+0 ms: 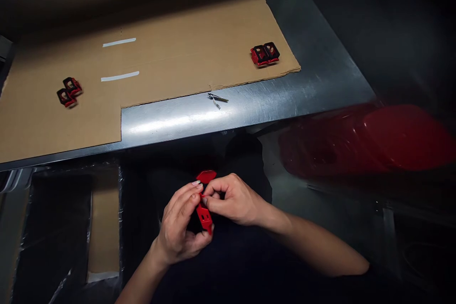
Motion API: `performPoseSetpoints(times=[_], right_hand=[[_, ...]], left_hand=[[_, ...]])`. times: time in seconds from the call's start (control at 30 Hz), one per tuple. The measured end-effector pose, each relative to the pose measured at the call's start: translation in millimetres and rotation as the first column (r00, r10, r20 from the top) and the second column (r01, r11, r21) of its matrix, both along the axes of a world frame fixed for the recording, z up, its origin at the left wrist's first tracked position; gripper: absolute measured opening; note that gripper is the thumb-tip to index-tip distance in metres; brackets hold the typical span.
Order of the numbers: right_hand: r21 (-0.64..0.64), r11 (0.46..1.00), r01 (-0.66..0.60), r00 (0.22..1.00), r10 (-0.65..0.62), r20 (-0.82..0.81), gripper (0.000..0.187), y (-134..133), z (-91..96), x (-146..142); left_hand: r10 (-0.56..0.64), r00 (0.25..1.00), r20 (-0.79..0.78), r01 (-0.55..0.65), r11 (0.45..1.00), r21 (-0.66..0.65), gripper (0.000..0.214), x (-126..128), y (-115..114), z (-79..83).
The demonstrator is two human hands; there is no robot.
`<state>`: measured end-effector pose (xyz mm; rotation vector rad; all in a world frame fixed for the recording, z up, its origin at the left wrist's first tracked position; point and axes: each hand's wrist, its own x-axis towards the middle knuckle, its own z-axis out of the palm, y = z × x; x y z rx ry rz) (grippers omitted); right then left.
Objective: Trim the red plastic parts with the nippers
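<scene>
My left hand and my right hand meet below the table's front edge, both closed on one small red plastic part. The part stands roughly upright between the fingers, its rounded top showing above them. A dark piece behind it is partly hidden by my left fingers. On the cardboard sheet lie two red-and-black assembled pieces at the left and two more at the right.
A metal table carries the cardboard, with a small metal clip near the cardboard's edge. A red bin, blurred, stands at the right. A plastic-lined box stands at the lower left. Two white tape strips mark the cardboard.
</scene>
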<state>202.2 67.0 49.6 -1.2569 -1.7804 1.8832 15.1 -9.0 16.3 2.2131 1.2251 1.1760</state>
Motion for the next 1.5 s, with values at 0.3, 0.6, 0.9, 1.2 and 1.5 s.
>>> performPoseSetpoints(times=[0.3, 0.6, 0.9, 1.2, 1.5], right_hand=[[-0.151, 0.985, -0.089, 0.99, 0.07, -0.124, 0.024, 4, -2.9, 9], [-0.2, 0.979, -0.039, 0.994, 0.017, -0.11, 0.017, 4, -3.0, 6], [-0.345, 0.936, -0.073, 0.979, 0.001, -0.205, 0.019, 2, -9.5, 9], [-0.335, 0.942, -0.033, 0.988, -0.02, -0.154, 0.014, 0, -12.1, 4], [-0.339, 0.937, -0.089, 0.986, 0.034, -0.166, 0.019, 4, -9.6, 7]], left_hand=[[-0.009, 1.0, 0.021, 0.009, 1.0, 0.001, 0.083, 1, 0, 0.3], [-0.026, 0.999, -0.039, 0.027, 0.999, 0.036, 0.081, -1, 1, 2.4], [-0.031, 0.999, -0.021, 0.032, 0.999, 0.04, 0.084, -1, -1, 2.3], [-0.065, 0.996, -0.053, 0.068, 0.997, 0.038, 0.086, -4, -2, 3.0], [-0.05, 0.999, -0.018, 0.05, 0.999, 0.017, 0.086, -2, -3, 1.0]])
